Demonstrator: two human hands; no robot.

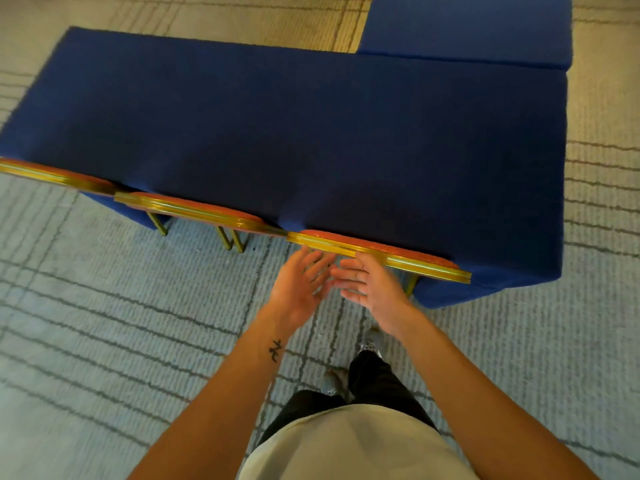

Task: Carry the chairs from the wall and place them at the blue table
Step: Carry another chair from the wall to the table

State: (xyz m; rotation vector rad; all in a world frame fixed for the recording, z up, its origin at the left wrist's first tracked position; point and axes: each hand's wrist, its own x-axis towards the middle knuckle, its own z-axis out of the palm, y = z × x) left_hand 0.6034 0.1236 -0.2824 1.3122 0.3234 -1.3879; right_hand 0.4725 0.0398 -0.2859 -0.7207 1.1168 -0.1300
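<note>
A long table under a blue cloth (311,133) fills the middle of the head view. Three chairs with gold frames and red padding stand tucked along its near edge: one at the far left (52,174), one in the middle (194,211), one on the right (408,259). My left hand (299,289) and my right hand (367,284) hover side by side just below the right chair's top rail, fingers spread and straight. Neither holds anything; the fingertips are at or just short of the rail.
A second blue-covered table (467,26) adjoins at the back right. Patterned carpet (104,323) lies all around. My legs and shoes (370,346) are below the hands. Gold chair legs (230,239) show under the middle chair.
</note>
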